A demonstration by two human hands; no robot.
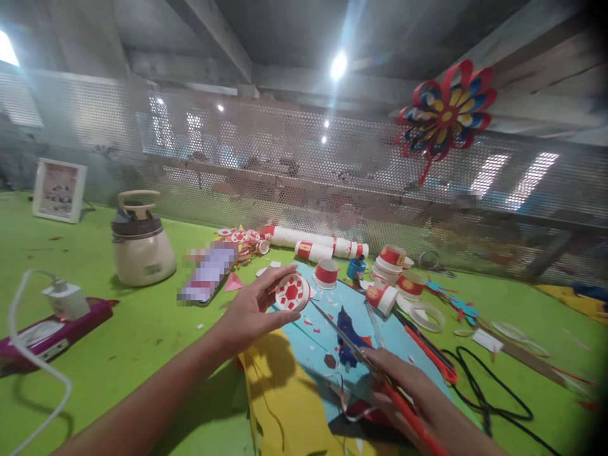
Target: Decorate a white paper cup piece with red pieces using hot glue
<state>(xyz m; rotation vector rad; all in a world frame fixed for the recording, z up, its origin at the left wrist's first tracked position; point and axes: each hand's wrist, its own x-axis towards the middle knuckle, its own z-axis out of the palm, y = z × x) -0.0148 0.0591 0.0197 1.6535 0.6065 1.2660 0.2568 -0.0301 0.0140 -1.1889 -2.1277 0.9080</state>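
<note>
Scissors (pixel 363 356) near disc (pixel 291 292), cup labels (pixel 375 296) illegible.

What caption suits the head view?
Left hand holding a red-patterned disc, right hand holding scissors, above light-blue paper.

My left hand (pixel 259 303) is bare, with slim fingers and a rounded thumb tip. My left forearm (pixel 156 383) is bare too, narrow at the wrist and broader further back. My right hand (pixel 403 386) is also bare, its fingers partly hidden, and my right forearm (pixel 458 430) shows only a short uncovered stretch.
</note>
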